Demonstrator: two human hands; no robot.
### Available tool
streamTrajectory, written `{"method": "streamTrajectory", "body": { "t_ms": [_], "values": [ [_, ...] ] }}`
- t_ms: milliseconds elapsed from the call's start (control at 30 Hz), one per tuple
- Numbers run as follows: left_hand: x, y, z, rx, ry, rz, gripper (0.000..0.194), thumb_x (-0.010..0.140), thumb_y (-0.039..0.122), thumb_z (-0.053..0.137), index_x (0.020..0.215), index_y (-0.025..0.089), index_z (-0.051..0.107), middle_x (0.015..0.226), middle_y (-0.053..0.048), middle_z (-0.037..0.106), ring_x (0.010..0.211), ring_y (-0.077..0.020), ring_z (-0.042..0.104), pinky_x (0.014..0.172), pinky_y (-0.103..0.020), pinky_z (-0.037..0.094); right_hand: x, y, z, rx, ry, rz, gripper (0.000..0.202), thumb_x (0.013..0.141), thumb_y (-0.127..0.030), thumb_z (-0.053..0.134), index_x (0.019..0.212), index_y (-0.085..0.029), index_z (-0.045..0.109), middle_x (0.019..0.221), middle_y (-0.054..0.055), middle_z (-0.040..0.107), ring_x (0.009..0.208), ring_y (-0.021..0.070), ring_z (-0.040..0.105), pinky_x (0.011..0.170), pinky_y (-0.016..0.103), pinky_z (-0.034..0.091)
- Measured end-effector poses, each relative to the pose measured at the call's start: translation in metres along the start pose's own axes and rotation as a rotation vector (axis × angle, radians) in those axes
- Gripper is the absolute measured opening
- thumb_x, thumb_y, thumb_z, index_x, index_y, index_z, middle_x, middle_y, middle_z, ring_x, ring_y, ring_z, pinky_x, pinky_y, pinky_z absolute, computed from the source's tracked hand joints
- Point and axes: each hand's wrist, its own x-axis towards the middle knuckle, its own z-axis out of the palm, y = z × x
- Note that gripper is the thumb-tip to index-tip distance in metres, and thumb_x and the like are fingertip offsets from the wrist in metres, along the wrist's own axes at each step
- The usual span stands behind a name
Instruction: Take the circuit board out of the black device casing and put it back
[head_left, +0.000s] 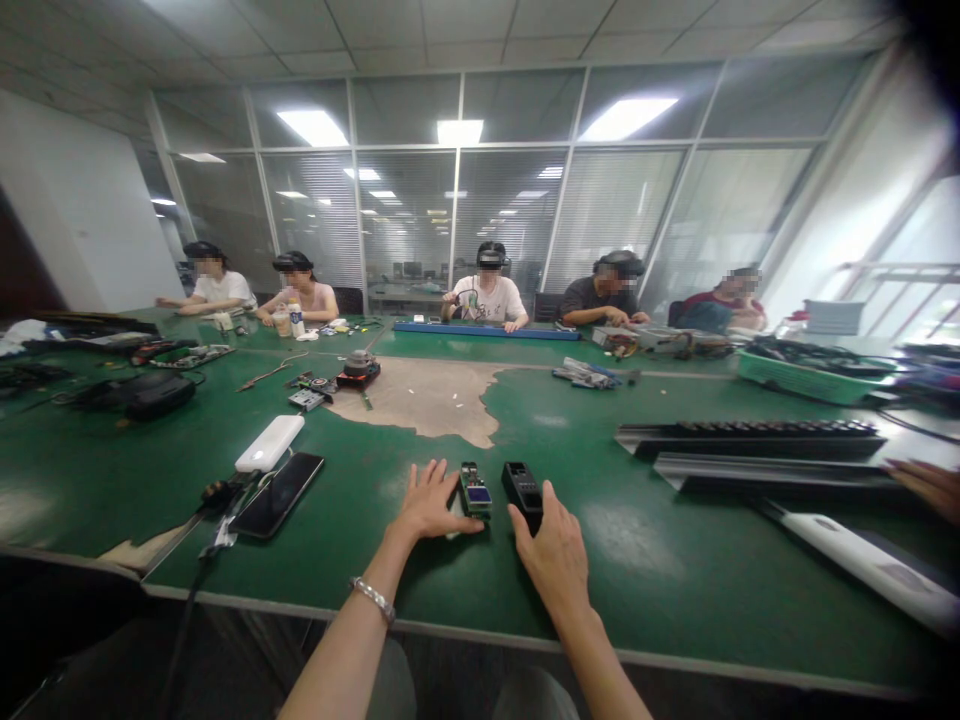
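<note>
Hands [433, 503] [555, 552] apart, thumbs inward

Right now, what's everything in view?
Table: one, green, central
Circuit board: one, green, front centre
Slim case: one, black, right of board
Phone: one, black, front left
Slab: one, white, beyond phone
Rails: two, black, right
Long object: one, white, right
Basket: one, green, far right
Bar: one, blue, far side
People: five, varied clothing, far side
Another person's hand: one, blurred, right edge
Small parts: many, mixed, mostly left
Windowed wall: one, grey, background
Bracelet: one, silver, left wrist
Left hand: one, bare, by board
Right hand: one, bare, by case
</note>
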Motion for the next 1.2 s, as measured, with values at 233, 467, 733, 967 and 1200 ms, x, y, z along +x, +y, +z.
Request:
{"method": "streamTrajectory", "body": {
  "t_ms": [233, 467, 733, 967, 1200],
  "values": [
    [-0.005, 0.001, 0.002, 0.003, 0.078, 0.012, 0.104, 0.062, 0.087, 0.047, 0.144, 0.025, 0.032, 0.156, -0.01, 0.019, 0.144, -0.0332, 0.01, 0.114, -0.057, 0.0, 0.0, 0.001, 0.0, -0.017, -0.045, -0.001, 0.058, 0.091, -0.044, 0.043, 0.131, -0.003, 0.045, 0.11, 0.018, 0.063, 0.099, 0.0289, 0.055, 0.087, 0.039, 0.042],
    [-0.007, 0.001, 0.002, -0.003, 0.105, 0.028, 0.102, 0.061, 0.087, 0.048, 0.142, 0.026, 0.035, 0.155, -0.009, 0.022, 0.144, -0.0334, 0.012, 0.115, -0.056, 0.001, 0.01, -0.014, -0.013, 0.093, 0.006, 0.077, 0.063, 0.089, -0.053, 0.043, 0.13, -0.006, 0.049, 0.114, 0.018, 0.063, 0.103, 0.0277, 0.057, 0.089, 0.038, 0.042],
    [-0.006, 0.002, 0.001, -0.001, 0.094, 0.017, 0.095, 0.063, 0.081, 0.054, 0.14, 0.029, 0.037, 0.155, -0.007, 0.024, 0.144, -0.0336, 0.011, 0.114, -0.057, 0.001, 0.027, -0.064, -0.022, 0.119, -0.056, 0.036, 0.058, 0.089, -0.05, 0.044, 0.127, -0.007, 0.051, 0.112, 0.018, 0.064, 0.101, 0.0263, 0.059, 0.087, 0.035, 0.042],
    [-0.005, 0.0, 0.004, -0.003, 0.098, 0.034, 0.087, 0.066, 0.07, 0.062, 0.139, 0.03, 0.037, 0.155, -0.007, 0.024, 0.143, -0.0345, 0.013, 0.114, -0.058, 0.003, 0.022, -0.081, -0.015, 0.052, -0.133, -0.008, 0.051, 0.09, -0.044, 0.044, 0.126, -0.007, 0.05, 0.107, 0.016, 0.066, 0.098, 0.0252, 0.059, 0.084, 0.032, 0.041],
    [-0.006, 0.001, 0.003, 0.003, 0.088, 0.022, 0.08, 0.065, 0.06, 0.066, 0.136, 0.033, 0.041, 0.155, -0.005, 0.023, 0.144, -0.0334, 0.012, 0.114, -0.057, 0.002, 0.016, -0.085, -0.014, 0.021, -0.152, -0.027, 0.049, 0.088, -0.04, 0.048, 0.126, -0.009, 0.05, 0.106, 0.015, 0.065, 0.099, 0.0268, 0.057, 0.081, 0.033, 0.042]
  ]
}}
